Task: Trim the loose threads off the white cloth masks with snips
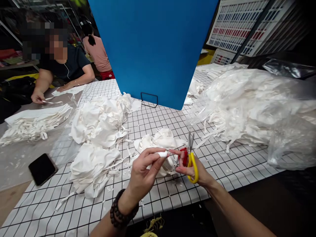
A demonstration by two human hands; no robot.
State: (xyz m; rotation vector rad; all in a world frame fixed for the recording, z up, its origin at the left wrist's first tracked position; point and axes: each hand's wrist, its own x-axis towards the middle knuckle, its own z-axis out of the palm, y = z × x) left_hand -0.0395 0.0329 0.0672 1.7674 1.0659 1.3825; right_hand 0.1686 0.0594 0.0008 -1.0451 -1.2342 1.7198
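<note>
Near the middle of the table, my left hand pinches a strip of white fabric between thumb and fingers. My right hand has its fingers in the handles of a pair of scissors, one handle yellow and one red. The scissor blades point up and away from me, apart from the fabric. My right index fingertip reaches toward the end of the strip. Just behind and below both hands lies a small heap of white fabric pieces.
White fabric piles lie to the left, with a phone beside them. A blue board stands on the checked tablecloth. At right is a plastic-covered fabric heap. A co-worker handles white strips at far left.
</note>
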